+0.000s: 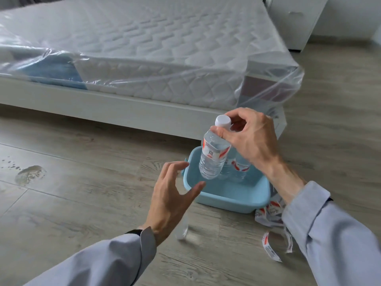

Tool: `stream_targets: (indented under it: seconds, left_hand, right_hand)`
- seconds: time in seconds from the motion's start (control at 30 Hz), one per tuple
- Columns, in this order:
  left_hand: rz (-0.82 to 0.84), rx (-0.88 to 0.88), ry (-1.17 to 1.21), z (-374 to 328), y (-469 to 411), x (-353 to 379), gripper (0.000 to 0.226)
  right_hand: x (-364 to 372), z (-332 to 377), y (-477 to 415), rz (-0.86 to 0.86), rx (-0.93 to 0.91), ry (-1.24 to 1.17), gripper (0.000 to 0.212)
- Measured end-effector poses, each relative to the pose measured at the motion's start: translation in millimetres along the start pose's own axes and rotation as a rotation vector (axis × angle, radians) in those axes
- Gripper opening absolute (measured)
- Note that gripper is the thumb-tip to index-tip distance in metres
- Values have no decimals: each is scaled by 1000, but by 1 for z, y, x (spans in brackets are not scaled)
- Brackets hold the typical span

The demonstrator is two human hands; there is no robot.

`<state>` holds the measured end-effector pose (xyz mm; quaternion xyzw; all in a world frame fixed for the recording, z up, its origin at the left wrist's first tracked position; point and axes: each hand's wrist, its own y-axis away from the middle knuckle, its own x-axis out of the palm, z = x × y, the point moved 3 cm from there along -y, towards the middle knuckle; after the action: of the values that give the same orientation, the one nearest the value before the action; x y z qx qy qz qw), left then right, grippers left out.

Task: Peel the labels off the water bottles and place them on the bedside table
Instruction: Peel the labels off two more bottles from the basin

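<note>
Right hand (250, 141) pinches the neck of a labelled water bottle (213, 155) above the blue tub (226, 196). Left hand (172, 195) is empty, fingers spread. Bottles in the tub are partly hidden. Peeled labels (270, 215) lie on the floor, half covered by the right sleeve (329, 234).

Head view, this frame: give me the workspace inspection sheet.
Surface: wood-look floor, stain at left.
Job's things: labelled bottle held above blue tub; more labelled bottles stand inside; bedside table far right.
Clutter: peeled labels on floor; a clear bottle below left wrist.
Grippers: right hand pinches the bottle's neck; left hand open, empty.
Cables: nothing seen.
Surroundings: plastic-wrapped mattress on white bed frame.
</note>
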<state>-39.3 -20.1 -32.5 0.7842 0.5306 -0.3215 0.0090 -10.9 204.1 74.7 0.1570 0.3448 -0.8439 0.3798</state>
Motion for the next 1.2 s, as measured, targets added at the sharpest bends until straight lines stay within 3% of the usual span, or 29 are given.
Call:
stream_targets:
  seconds: [0.17, 0.43, 0.67, 0.77, 0.87, 1.07, 1.2]
  left_hand:
    - [-4, -42, 118, -50, -31, 23, 74]
    - [-33, -33, 230, -72, -31, 32, 55]
    - [152, -9, 346, -71, -37, 18, 53]
    - [216, -19, 398, -72, -37, 14, 56]
    - [261, -32, 450, -73, -39, 9, 54]
    - [292, -31, 452, -76, -42, 4, 52]
    - [282, -33, 438, -76, -43, 3, 54]
  right_hand:
    - [-34, 38, 1, -95, -24, -4, 35]
    - [-56, 56, 7, -123, -17, -54, 40]
    - [-69, 25, 9, 274, 133, -396, 54]
    - [-72, 13, 17, 464, 191, -545, 42]
    - [-73, 7, 21, 581, 164, -521, 34]
    - [-78, 3, 18, 531, 116, -429, 32]
    - [-77, 5, 17, 403, 78, -365, 27]
